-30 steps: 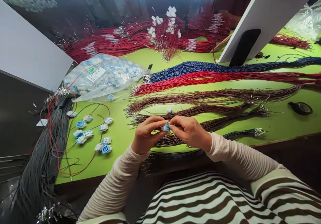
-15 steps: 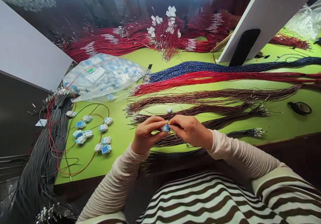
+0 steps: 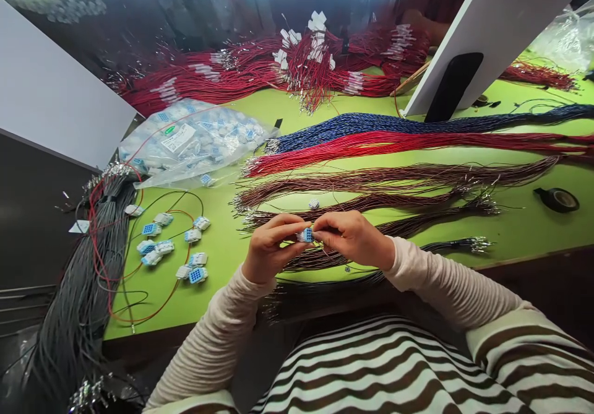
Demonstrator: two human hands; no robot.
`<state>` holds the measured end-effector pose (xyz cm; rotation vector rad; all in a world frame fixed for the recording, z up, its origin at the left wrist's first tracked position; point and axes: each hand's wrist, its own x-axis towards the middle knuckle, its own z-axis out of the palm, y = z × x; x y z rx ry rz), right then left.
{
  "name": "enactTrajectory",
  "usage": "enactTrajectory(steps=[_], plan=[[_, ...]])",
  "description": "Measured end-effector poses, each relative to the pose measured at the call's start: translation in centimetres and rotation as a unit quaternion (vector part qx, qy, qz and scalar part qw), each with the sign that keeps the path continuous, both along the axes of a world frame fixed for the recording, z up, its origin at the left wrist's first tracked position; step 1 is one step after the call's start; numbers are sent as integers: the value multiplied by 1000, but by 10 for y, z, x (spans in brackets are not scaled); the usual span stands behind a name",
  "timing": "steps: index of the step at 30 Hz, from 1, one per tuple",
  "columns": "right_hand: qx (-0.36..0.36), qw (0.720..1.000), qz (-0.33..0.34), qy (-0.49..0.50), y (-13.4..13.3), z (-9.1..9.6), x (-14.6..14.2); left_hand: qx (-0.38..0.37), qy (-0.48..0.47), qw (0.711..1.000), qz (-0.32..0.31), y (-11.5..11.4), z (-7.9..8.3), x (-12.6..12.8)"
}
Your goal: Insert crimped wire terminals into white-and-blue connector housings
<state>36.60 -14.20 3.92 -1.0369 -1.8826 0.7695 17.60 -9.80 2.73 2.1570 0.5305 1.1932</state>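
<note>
Blue connector held in left hand grip; right hand grip pinching its end

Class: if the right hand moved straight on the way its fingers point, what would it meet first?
The right hand points across at the connector, which its fingertips touch. Just beyond that is the left hand, seemingly at the same depth.

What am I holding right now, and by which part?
A small blue-and-white connector, pinched at its left end by fingertips of the left hand and at its right end by those of the right hand.
</note>
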Motion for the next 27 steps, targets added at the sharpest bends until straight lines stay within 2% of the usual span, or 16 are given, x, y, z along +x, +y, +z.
enactTrajectory(steps=[2, 4, 16, 19, 24, 27], plan=[[-56, 997, 14, 47, 1, 3, 1, -12, -9, 1000, -5, 1, -1, -1], [-84, 994, 18, 72, 1, 5, 2, -21, -14, 1000, -6, 1, -2, -2], [-147, 983, 39, 104, -1, 6, 4, -20, -15, 1000, -6, 0, -1, -1], [-112, 990, 39, 70, -1, 6, 4, -8, -13, 1000, -9, 0, 0, 0], [8, 1000, 6, -22, 2, 2, 1, 11, 4, 1000, -6, 0, -1, 1], [34, 998, 15, -46, 4, 2, 1, -2, 3, 1000, -10, 0, -2, 0]])
